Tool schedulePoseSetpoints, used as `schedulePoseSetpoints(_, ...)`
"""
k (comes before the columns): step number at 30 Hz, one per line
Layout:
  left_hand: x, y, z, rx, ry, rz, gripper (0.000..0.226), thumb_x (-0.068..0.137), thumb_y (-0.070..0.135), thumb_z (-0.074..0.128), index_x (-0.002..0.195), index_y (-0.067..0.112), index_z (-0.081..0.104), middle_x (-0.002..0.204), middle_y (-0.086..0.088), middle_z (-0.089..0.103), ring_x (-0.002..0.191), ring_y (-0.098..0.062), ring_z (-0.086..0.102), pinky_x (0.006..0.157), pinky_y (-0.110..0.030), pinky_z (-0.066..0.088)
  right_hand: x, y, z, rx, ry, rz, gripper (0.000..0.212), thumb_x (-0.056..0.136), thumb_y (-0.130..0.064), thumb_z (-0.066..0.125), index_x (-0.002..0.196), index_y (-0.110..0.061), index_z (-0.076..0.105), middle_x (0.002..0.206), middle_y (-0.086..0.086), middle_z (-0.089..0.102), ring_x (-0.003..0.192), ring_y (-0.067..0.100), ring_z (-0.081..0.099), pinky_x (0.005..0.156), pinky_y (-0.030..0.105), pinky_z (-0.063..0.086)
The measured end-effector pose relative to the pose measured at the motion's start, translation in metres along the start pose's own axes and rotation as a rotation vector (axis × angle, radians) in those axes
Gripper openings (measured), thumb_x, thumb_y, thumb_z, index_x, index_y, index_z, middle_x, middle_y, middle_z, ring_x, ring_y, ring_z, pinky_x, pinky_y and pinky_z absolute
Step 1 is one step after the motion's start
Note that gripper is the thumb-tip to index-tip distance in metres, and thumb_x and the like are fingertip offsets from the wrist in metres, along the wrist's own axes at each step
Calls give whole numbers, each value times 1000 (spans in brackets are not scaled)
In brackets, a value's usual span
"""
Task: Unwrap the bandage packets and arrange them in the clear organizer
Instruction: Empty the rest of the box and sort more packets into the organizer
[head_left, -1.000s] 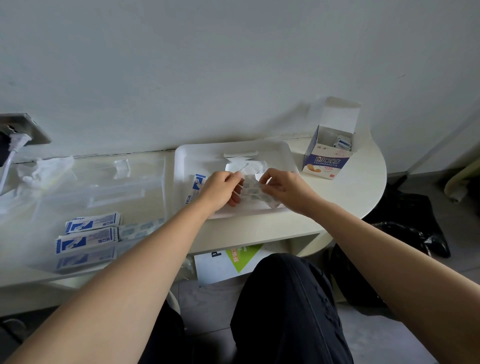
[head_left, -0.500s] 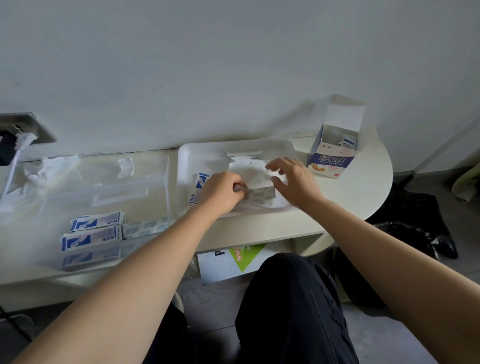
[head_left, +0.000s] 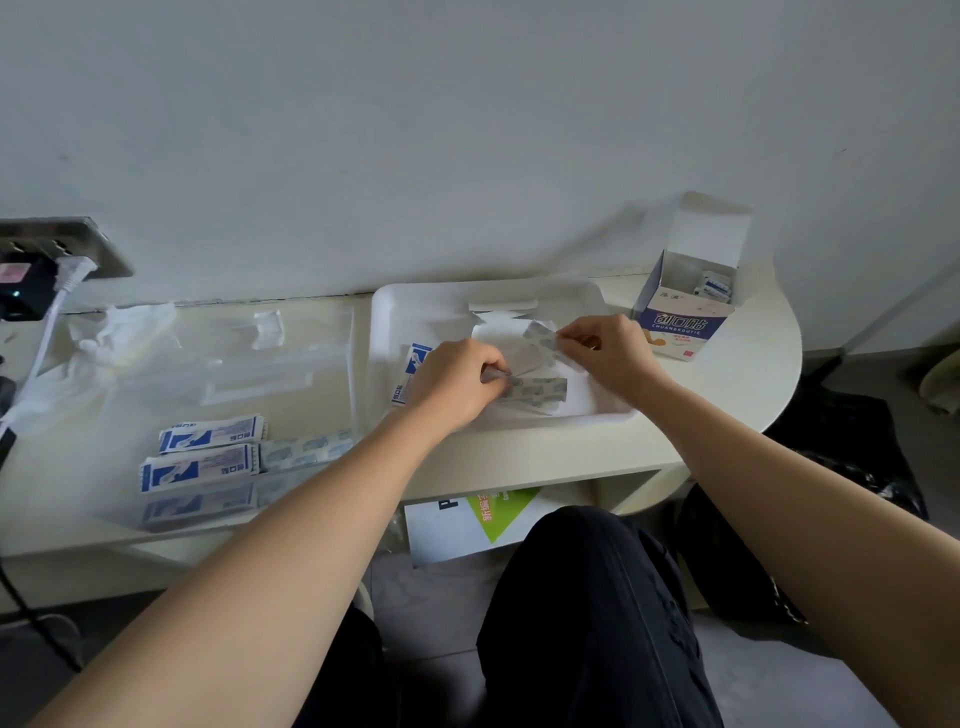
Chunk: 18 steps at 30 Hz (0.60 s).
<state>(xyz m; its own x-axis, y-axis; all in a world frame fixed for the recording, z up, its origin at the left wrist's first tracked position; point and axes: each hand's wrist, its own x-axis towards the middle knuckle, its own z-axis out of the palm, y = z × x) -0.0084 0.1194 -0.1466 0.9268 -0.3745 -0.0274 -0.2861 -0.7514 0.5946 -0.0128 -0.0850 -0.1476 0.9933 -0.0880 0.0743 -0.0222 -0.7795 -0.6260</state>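
Far to the left of the white tray (head_left: 387, 317), a white plug (head_left: 70, 270) sits in a wall socket, with crumpled clear plastic (head_left: 130, 327) lying on the table (head_left: 727, 395) below it. Just left of the tray stands the clear organizer (head_left: 351, 374). In the part of it nearest the person, two wrapped blue-and-white bandage packets (head_left: 213, 432) lie side by side. Unwrapped bandages (head_left: 306, 449) lie between them and the tray side of the organizer.

On the tray's left part another wrapped packet (head_left: 413, 364) lies partly hidden behind the left hand (head_left: 457, 382). That hand is over the tray with its fingers curled, pinching the left end of a bare bandage strip (head_left: 540, 388) that lies nearly level across the tray's front. White paper wrappers (head_left: 496, 332) are spread on the tray beneath both hands. The right hand (head_left: 608, 353), over the tray's right part, pinches the end of a second strip (head_left: 540, 335) between thumb and fingertips. This strip slants down toward the left hand.

Just right of the tray, an open bandage box (head_left: 685, 322) stands on the table's rounded end, lid flap up, with a few packets visible inside.
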Motion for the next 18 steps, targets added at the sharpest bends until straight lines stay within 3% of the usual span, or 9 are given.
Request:
schedulePoseSetpoints(4,0,4,0,43,16,16,20,85,32,68,102,22,72,111,0,56,89,-20,58,69,-23,34,0,-13,-4,66,-136,-17,15,85,-17,69,98,-12,76,89,0,72,76,5,61,63,1,41)
schedulePoseSetpoints(7,0,4,0,48,47,28,20,84,32,69,100,21,73,121,6,48,78,-14,51,70,-24,36,-3,-21,4,41,-215,-32,16,84,-21,72,97,-15,76,94,2,75,82,10,66,77,19,51)
schedulePoseSetpoints(10,-1,6,0,72,38,62,19,85,31,68,98,19,74,106,1,61,81,-21,59,68,-28,41,-9,-28,9,63,-338,-59,25,86,-35,68,94,-14,77,83,0,73,73,12,60,70,27,46)
schedulePoseSetpoints(12,-3,5,1,87,30,59,19,85,32,67,96,19,75,92,-5,66,83,-26,62,65,-28,41,-13,-28,8,79,-401,-81,28,85,-39,67,95,-14,76,81,-2,71,70,9,57,68,25,45)
schedulePoseSetpoints(15,-4,4,2,54,48,48,17,82,25,69,96,18,71,94,-4,68,86,-26,62,69,-30,45,-14,-23,8,37,-355,-139,16,80,-15,72,96,-15,75,86,-1,72,71,3,59,66,12,43)
schedulePoseSetpoints(18,-4,3,2,90,54,86,37,78,24,74,108,14,56,108,-5,60,92,-24,60,74,-31,45,-13,-22,9,-76,-209,-171,20,79,-13,69,97,-19,75,85,-2,69,75,6,55,67,11,38)
